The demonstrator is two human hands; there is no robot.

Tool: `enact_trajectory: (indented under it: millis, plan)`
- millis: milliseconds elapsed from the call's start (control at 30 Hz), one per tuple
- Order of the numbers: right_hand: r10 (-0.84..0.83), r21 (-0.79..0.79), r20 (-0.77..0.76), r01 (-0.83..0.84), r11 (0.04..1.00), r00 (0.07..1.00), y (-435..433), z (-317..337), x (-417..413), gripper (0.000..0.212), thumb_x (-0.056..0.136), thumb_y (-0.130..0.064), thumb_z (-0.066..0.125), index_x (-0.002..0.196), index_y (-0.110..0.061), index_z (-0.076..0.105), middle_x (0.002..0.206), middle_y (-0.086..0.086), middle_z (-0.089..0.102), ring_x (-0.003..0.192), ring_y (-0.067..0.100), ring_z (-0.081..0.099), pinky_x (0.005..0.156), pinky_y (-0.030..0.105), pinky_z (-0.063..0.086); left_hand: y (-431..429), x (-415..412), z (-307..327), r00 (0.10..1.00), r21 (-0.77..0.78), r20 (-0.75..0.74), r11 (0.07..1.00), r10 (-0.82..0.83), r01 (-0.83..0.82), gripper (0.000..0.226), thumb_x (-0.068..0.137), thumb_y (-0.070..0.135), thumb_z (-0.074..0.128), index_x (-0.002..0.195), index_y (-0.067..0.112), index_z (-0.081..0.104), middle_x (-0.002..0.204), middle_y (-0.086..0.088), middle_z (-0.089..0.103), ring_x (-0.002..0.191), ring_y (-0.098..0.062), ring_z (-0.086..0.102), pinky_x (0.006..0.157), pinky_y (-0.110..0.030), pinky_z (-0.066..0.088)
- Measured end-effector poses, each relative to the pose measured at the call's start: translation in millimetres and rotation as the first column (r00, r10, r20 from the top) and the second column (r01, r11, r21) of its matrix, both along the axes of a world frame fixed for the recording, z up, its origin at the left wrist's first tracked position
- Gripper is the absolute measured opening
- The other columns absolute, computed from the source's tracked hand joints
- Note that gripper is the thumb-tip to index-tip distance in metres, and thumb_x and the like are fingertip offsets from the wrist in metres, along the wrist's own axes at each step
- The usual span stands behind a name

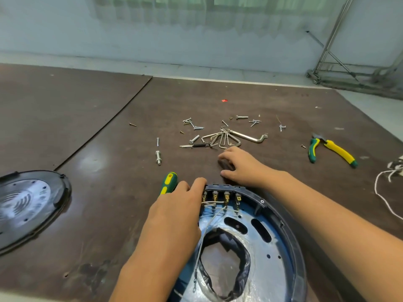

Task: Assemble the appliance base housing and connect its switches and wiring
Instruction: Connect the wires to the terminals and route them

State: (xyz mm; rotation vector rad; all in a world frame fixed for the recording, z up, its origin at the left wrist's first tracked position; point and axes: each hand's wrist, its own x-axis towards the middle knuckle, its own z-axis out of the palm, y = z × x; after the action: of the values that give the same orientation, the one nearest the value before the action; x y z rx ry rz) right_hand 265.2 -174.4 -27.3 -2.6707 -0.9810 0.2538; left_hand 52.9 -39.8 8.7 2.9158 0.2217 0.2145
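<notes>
Closest to me is the round base housing [294, 243], blue inside with a dark rim, lying open side up on the brown desk [109, 149] at the lower right of my view. Crumpled black film [244, 273] lines its big central opening. Along its far edge sits a row of four switches [226, 197], with thin pale wires [214, 202] running across their terminals and trailing down into the housing. My left hand [174, 214] lies over the housing's left side, its fingers curled over the rim right beside the first switch and holding it there. My right hand [239, 166] is on the desk just past the housing, fingers bent and tips down. A dark blur sits under them, and I cannot tell from here whether it is a small part or only shadow, so I cannot say whether that hand grips anything. A green and yellow screwdriver [170, 182] lies just beside my left fingertips, its lower part hidden by the hand. Further out are a fan of hex keys [224, 137] and scattered screws and bolts [194, 127]. Green and yellow pliers [331, 149] lie well to the right, near a white cord [383, 188] at the edge. A black cover plate [32, 203] rests far left.
</notes>
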Motion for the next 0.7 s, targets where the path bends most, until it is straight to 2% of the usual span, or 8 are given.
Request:
enact_trajectory:
  millis: [67,133,200,267,333,433,567,700]
  plan:
    - [-0.034,-0.052,0.038,0.036,0.998,0.999,3.1,-2.1,3.4,0.052,0.095,-0.035,0.062,0.143,-0.018,0.051,0.151,0.011,0.040,0.136,0.033,0.039,0.112,0.043,0.036,1.2,1.3,-0.9,1.000,0.004,-0.009,1.000,0.024,-0.024,0.058,0.085,0.015,0.062,0.129,0.036,0.030,0.111,0.009,0.053,0.091,-0.023,0.062,0.066,-0.031,0.045]
    - [-0.062,-0.095,0.064,0.068,0.993,0.996,4.0,-3.5,6.5,0.050,0.097,-0.040,0.059,0.142,-0.019,0.052,0.149,0.011,0.043,0.133,0.034,0.039,0.110,0.045,0.036,2.3,3.4,-1.2,0.998,0.021,-0.036,0.998,0.053,-0.052,0.057,0.084,0.015,0.066,0.125,0.033,0.031,0.110,0.008,0.054,0.094,-0.024,0.063,0.063,-0.031,0.040]
    - [-0.103,-0.073,0.063,0.108,0.992,0.993,2.3,-2.9,10.1,0.052,0.096,-0.040,0.061,0.141,-0.016,0.052,0.148,0.011,0.046,0.132,0.034,0.041,0.110,0.044,0.037,3.0,4.3,-0.4,0.996,0.053,-0.056,0.997,0.066,-0.063,0.055,0.084,0.017,0.068,0.122,0.032,0.031,0.108,0.007,0.054,0.092,-0.024,0.062,0.062,-0.031,0.036]
    - [-0.122,-0.057,0.062,0.126,0.990,0.991,0.5,0.5,13.8,0.052,0.094,-0.035,0.063,0.140,-0.013,0.053,0.146,0.012,0.047,0.131,0.035,0.044,0.110,0.043,0.039,2.4,4.8,0.9,0.995,0.065,-0.051,0.994,0.087,-0.084,0.050,0.084,0.015,0.066,0.119,0.031,0.033,0.104,0.005,0.054,0.082,-0.025,0.057,0.061,-0.032,0.036]
    - [-0.102,-0.093,0.047,0.106,0.990,0.994,-0.3,7.7,14.4,0.045,0.095,-0.031,0.062,0.135,-0.012,0.058,0.135,0.012,0.058,0.124,0.033,0.052,0.105,0.040,0.043,2.5,4.1,3.5,0.993,0.070,-0.037,0.992,0.112,-0.109,0.043,0.083,0.011,0.063,0.113,0.028,0.037,0.091,0.003,0.053,0.072,-0.027,0.045,0.060,-0.033,0.036]
    - [-0.070,-0.118,-0.003,0.070,0.991,0.998,-7.7,22.5,7.6,0.034,0.094,-0.025,0.063,0.126,-0.014,0.067,0.124,0.006,0.068,0.116,0.026,0.060,0.099,0.032,0.045,10.7,2.9,10.8,0.992,0.066,-0.064,0.992,0.111,-0.106,0.040,0.079,0.011,0.060,0.112,0.025,0.043,0.080,0.000,0.042,0.072,-0.031,0.042,0.061,-0.035,0.037]
    - [-0.059,-0.083,-0.043,0.055,0.995,0.997,-34.9,26.9,-10.9,0.031,0.093,-0.025,0.064,0.122,-0.015,0.069,0.124,0.002,0.069,0.113,0.021,0.062,0.099,0.030,0.045,18.8,1.9,12.7,0.987,0.044,-0.137,0.996,0.081,-0.076,0.044,0.081,0.013,0.060,0.119,0.030,0.042,0.096,-0.008,0.056,0.076,-0.033,0.044,0.063,-0.035,0.038]
    - [-0.040,-0.035,-0.019,0.040,0.999,0.999,-57.4,14.5,-40.9,0.038,0.096,-0.025,0.062,0.131,-0.013,0.062,0.138,0.007,0.059,0.126,0.024,0.053,0.107,0.034,0.038,25.3,1.3,12.0,0.980,0.076,-0.187,0.996,0.067,-0.054,0.051,0.087,0.023,0.058,0.124,0.045,0.031,0.105,-0.008,0.062,0.077,-0.033,0.052,0.061,-0.034,0.043]
